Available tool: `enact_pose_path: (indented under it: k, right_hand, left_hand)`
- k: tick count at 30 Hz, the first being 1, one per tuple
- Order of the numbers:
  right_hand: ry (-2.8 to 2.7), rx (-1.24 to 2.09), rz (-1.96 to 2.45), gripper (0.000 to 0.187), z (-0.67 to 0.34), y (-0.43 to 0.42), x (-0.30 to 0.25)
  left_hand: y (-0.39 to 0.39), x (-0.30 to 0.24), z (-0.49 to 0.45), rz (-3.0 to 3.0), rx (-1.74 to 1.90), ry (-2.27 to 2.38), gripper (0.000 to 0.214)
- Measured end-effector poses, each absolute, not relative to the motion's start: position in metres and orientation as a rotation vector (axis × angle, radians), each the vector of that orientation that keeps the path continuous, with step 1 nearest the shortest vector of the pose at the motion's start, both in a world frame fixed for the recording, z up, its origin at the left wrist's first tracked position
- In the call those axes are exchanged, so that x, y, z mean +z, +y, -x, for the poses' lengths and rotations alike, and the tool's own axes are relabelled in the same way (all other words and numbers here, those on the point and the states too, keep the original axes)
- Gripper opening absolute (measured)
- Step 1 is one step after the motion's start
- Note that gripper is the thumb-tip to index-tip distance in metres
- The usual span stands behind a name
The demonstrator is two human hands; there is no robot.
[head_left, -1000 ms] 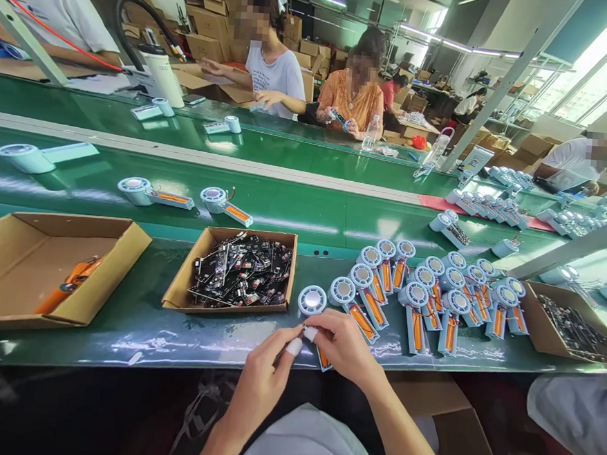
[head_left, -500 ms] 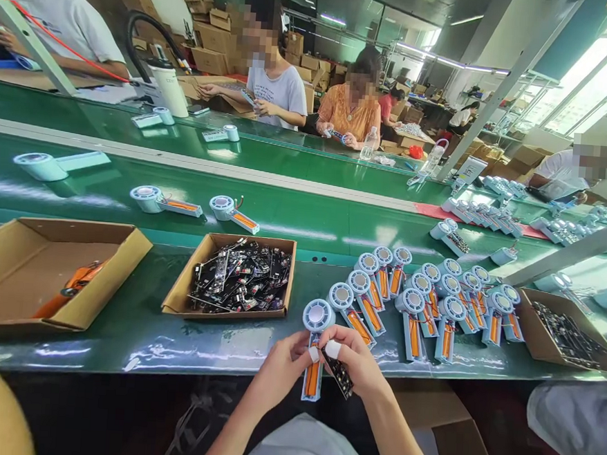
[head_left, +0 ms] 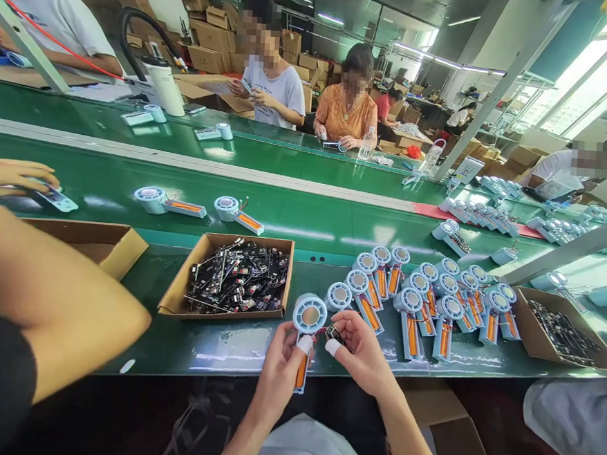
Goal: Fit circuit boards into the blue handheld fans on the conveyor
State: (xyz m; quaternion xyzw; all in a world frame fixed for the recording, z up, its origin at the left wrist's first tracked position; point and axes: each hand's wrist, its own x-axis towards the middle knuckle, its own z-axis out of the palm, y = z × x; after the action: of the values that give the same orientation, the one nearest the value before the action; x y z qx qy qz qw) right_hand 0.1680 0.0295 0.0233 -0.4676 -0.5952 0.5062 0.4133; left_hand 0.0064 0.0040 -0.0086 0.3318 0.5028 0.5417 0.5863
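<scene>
Low at centre frame, the left hand (head_left: 279, 366) is clasping a pale-blue fan (head_left: 310, 314) by its handle (head_left: 300, 380); the right hand (head_left: 363, 351) is pinching a black circuit board (head_left: 333, 333); both parts are looking light, stiff, the wires (head_left: 320, 332) fragile; handle and board edges are seeming safest.

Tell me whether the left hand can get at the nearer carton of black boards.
Probably yes: the carton stands open-topped just left of the left hand, with nothing seen between them. But the hand holds a light-blue device and likely needs freeing first.
</scene>
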Motion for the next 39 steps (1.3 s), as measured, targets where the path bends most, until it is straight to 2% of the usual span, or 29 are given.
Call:
enact_pose_path:
  k: [4, 8, 11, 13, 18, 21, 25, 29, 34, 36, 39]
  right_hand:
    - [-1.934, 0.819, 1.563, 0.016, -0.163, 0.022, 0.041]
    - [-2.466, 0.657, 1.683, 0.021, -0.163, 0.016, 0.069]
    - [-2.63, 0.897, 1.391, 0.009, -0.165, 0.016, 0.078]
    - [-2.515, 1.137, 1.195, 0.013, -0.164, 0.017, 0.073]
    - [-1.617, 1.852, 1.119, 0.051, -0.153, 0.017, 0.032]
    - [-1.274, 1.863, 1.055, 0.06, -0.144, 0.011, 0.013]
    - [-1.152, 1.817, 1.012, 0.062, -0.139, 0.005, 0.008]
    - [-1.158, 1.698, 1.082, 0.057, -0.139, 0.0, 0.014]
    - [-1.346, 1.239, 1.241, 0.03, -0.137, -0.02, 0.011]
    - [-1.489, 0.98, 1.295, 0.035, -0.135, -0.028, 0.004]
    - [-1.614, 0.664, 1.36, 0.04, -0.132, -0.032, -0.007]
  left_hand:
    - [0.007, -0.006, -0.004, -0.726, 1.266, 1.19, 0.042]
    - [0.009, 0.004, -0.003, -0.753, 1.277, 1.216, 0.041]
    - [0.008, 0.013, -0.002, -0.772, 1.237, 1.229, 0.036]
    - [0.007, 0.018, -0.001, -0.759, 1.202, 1.207, 0.035]
    - [0.002, 0.017, 0.005, -0.617, 1.132, 0.961, 0.041]
    - [-0.002, 0.01, 0.006, -0.609, 1.144, 0.902, 0.044]
    - [-0.005, 0.0, 0.0, -0.8, 1.193, 1.001, 0.046]
    - [-0.007, -0.001, -0.008, -0.872, 1.206, 1.169, 0.046]
    - [-0.006, 0.001, -0.012, -0.881, 1.216, 1.326, 0.03]
    - [-0.004, 0.001, -0.012, -0.914, 1.225, 1.36, 0.023]
    - [-0.003, 0.001, -0.012, -0.941, 1.214, 1.365, 0.026]
